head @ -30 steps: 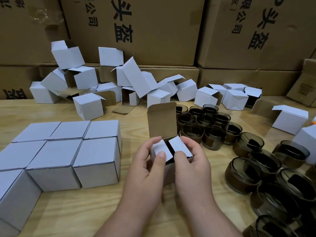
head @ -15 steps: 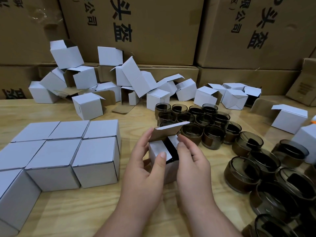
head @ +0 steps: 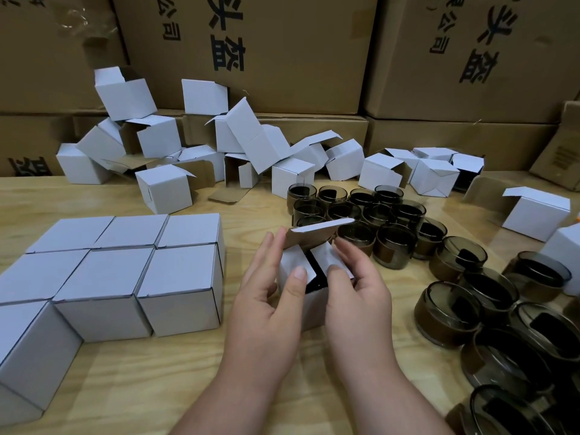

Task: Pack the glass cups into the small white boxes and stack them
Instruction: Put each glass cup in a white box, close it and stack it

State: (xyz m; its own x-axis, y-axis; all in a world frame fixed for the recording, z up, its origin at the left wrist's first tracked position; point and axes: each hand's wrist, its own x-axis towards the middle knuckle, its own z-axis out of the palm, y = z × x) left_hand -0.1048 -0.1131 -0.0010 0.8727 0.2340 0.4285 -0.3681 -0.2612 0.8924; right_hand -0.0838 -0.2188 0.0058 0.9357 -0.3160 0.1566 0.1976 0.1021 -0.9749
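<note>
Head view:
Step in hand: closing one small box on the desk, near the middle. A dark cup shows inside through the gap between the two side flaps.
Left hand: thumb presses the left side flap down; its fingers reach up behind the box to the lid, which leans forward but is not yet tucked.
Right hand: thumb holds the right side flap down, fingers loosely curved at the box's far side.
Done: a block of closed boxes stands packed together at left, at least two layers deep, by my reading.
Left: many cups stand unpacked at right; a heap of open boxes waits behind.
Progress: roughly partway, much remaining.
</note>
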